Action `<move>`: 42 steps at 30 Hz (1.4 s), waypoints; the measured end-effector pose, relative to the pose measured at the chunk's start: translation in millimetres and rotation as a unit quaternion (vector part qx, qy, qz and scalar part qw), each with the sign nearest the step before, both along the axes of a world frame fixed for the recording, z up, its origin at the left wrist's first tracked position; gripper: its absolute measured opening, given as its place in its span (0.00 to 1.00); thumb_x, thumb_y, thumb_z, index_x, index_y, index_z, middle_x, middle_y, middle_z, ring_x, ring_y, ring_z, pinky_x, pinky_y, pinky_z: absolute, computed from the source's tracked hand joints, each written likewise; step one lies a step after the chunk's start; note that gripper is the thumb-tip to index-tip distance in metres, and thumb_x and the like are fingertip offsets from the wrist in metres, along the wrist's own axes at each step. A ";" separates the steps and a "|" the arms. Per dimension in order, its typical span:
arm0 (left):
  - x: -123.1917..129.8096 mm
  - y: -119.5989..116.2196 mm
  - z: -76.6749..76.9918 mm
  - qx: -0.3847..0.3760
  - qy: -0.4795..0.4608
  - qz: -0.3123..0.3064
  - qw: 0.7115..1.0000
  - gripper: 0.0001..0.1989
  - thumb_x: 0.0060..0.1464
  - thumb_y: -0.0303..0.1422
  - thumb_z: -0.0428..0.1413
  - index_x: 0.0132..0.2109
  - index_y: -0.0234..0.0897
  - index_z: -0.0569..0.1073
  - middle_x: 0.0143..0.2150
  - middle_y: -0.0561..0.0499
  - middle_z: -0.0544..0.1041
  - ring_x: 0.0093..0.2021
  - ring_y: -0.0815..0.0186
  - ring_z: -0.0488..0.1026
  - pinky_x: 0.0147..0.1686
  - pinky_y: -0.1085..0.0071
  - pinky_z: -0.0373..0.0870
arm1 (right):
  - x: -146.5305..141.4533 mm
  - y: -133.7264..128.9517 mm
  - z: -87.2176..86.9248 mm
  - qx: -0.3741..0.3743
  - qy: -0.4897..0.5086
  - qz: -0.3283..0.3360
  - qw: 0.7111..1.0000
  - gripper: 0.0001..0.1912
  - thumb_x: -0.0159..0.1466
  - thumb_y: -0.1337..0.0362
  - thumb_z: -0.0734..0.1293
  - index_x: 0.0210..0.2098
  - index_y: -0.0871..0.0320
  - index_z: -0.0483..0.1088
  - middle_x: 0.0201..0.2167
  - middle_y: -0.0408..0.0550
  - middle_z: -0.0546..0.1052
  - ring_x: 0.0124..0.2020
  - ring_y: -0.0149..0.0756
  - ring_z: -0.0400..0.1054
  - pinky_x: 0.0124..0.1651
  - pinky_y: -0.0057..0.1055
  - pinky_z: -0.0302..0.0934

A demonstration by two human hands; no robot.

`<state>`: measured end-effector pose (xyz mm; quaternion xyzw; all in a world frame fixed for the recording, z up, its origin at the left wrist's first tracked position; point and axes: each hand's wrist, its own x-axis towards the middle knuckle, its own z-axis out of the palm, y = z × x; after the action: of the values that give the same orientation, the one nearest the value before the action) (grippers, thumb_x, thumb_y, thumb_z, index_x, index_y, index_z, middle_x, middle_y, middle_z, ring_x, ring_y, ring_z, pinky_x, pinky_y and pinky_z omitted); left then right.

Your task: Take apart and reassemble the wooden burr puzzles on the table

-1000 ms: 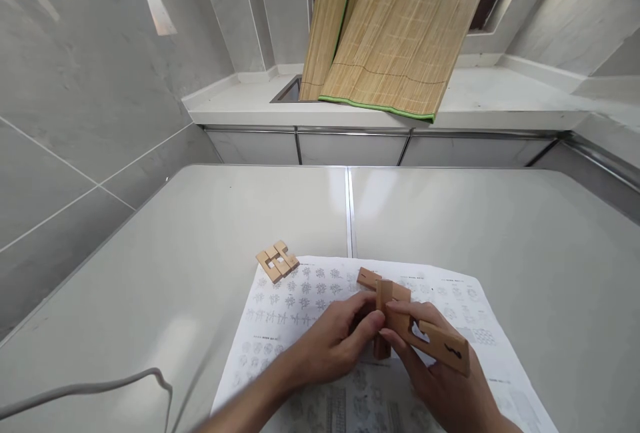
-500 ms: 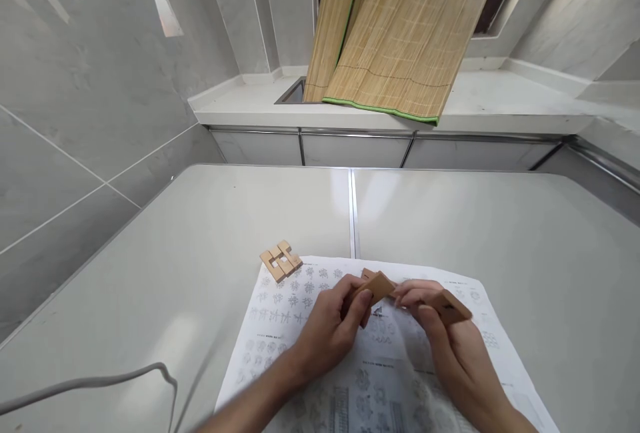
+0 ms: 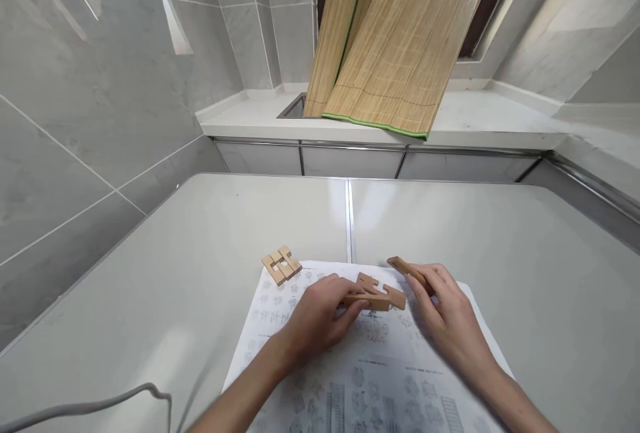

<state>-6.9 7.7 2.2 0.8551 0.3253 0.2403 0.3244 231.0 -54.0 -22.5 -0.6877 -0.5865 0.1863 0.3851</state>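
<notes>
My left hand [image 3: 327, 309] pinches a flat wooden piece [image 3: 375, 301] held on edge above the printed sheet [image 3: 365, 366]. Just behind it, a notched wooden piece [image 3: 395, 296] shows, partly covered; whether my left hand touches it is unclear. My right hand [image 3: 447, 306] grips another wooden piece [image 3: 407, 269], tilted, its far end pointing up and left, apart from the others. At the sheet's far left corner lies a small group of light wooden pieces [image 3: 281, 265], fitted together around small gaps.
The pale table [image 3: 225, 219] has a seam [image 3: 349, 219] down its middle. A grey cable [image 3: 100, 406] lies at the front left. Beyond the table, a bamboo mat [image 3: 390, 53] hangs over a white counter [image 3: 250, 127] beside a tiled wall.
My hands have moved apart. The piece in my left hand has turned on edge, the one in my right hand now points up and left, and the notched piece behind shows more.
</notes>
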 end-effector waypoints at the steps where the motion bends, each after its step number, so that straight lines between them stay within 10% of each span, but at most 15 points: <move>1: -1.2 0.9 0.6 0.005 0.006 -0.009 1.000 0.09 0.70 0.37 0.52 0.46 0.40 0.75 0.39 0.49 0.80 0.39 0.61 0.74 0.42 0.65 0.68 | -0.1 0.9 -2.4 0.001 0.003 0.004 1.000 0.18 0.76 0.52 0.58 0.55 0.48 0.74 0.46 0.48 0.77 0.40 0.41 0.72 0.42 0.36 0.66; 22: 9.5 -8.6 -6.2 0.096 0.040 -0.008 0.995 0.08 0.60 0.40 0.64 0.42 0.43 0.80 0.41 0.48 0.74 0.46 0.58 0.71 0.50 0.62 0.69 | 3.6 10.3 -38.4 0.074 -0.050 0.108 0.990 0.19 0.76 0.54 0.56 0.51 0.51 0.77 0.46 0.53 0.75 0.50 0.48 0.70 0.54 0.46 0.66; 30: 1.7 -29.4 -3.3 0.066 0.034 -0.003 0.997 0.37 0.46 0.48 0.72 0.60 0.46 0.70 0.63 0.42 0.69 0.64 0.48 0.65 0.61 0.52 0.66 | -6.8 3.8 -24.7 0.073 0.013 0.198 0.977 0.16 0.75 0.56 0.58 0.48 0.50 0.76 0.46 0.51 0.79 0.50 0.47 0.72 0.55 0.45 0.67; 42: -20.9 -69.8 9.2 0.091 0.087 0.019 0.992 0.33 0.47 0.47 0.71 0.57 0.43 0.70 0.55 0.45 0.75 0.56 0.49 0.71 0.53 0.56 0.71 | 37.1 -89.7 -15.0 0.055 -0.011 0.142 0.988 0.18 0.72 0.56 0.60 0.58 0.50 0.71 0.62 0.53 0.73 0.53 0.45 0.74 0.56 0.42 0.72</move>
<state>-27.8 -62.1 11.4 0.8923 0.3457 0.1997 0.2106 268.0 -143.7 -37.5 -0.5774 -0.6914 0.1991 0.3860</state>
